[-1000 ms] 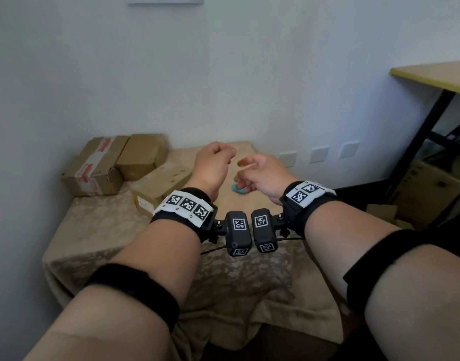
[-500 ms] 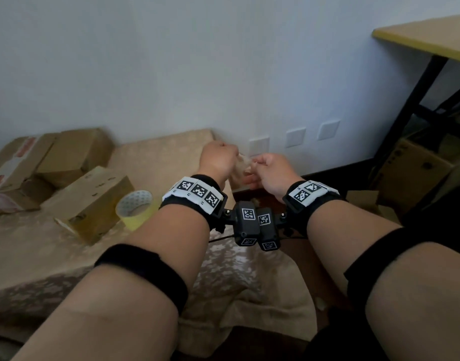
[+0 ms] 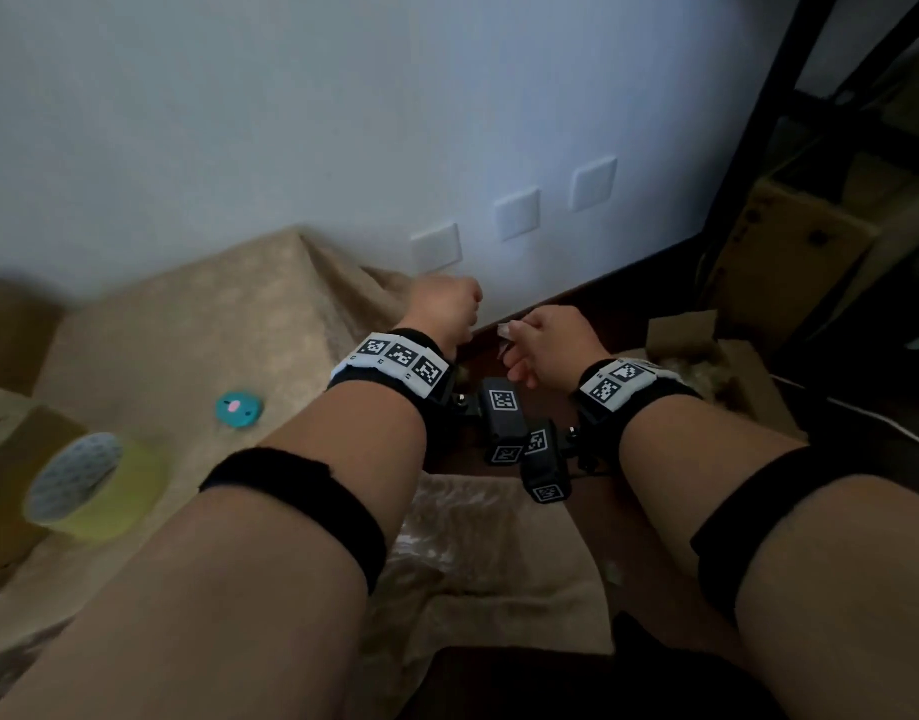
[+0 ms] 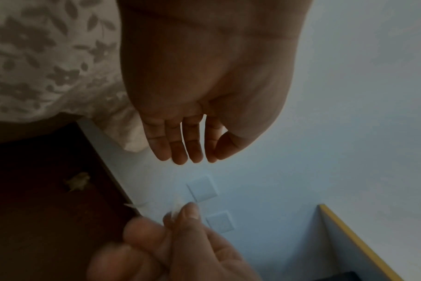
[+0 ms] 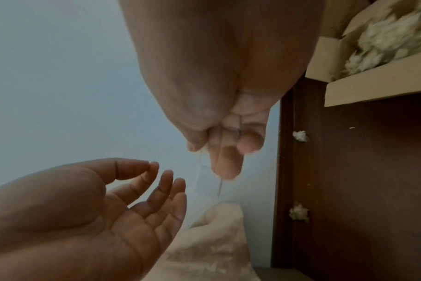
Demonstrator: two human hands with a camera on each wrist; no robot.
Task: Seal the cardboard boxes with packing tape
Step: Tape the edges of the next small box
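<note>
Not taping any box right now. Round yellow roll of packing tape [image 3: 90, 485] sitting alone on the tan flowery cloth [image 3: 197, 324], beside brown cardboard boxes [image 3: 10, 433]. Right hand [image 3: 543, 345] pinching a small see-through scrap of tape [image 3: 505, 332]. Left hand [image 4: 204, 106] hanging loose, holding nothing.

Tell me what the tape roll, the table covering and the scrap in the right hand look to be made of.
Tape roll: glossy yellowish plastic film wound on a pale, probably cardboard, core.
Table covering: beige woven cloth, matte, with a leaf-and-flower pattern; it drapes and creases at the corner.
Scrap pinched by the right hand: thin, whitish, translucent and crumpled, likely used tape, though paper backing cannot be ruled out.
</note>
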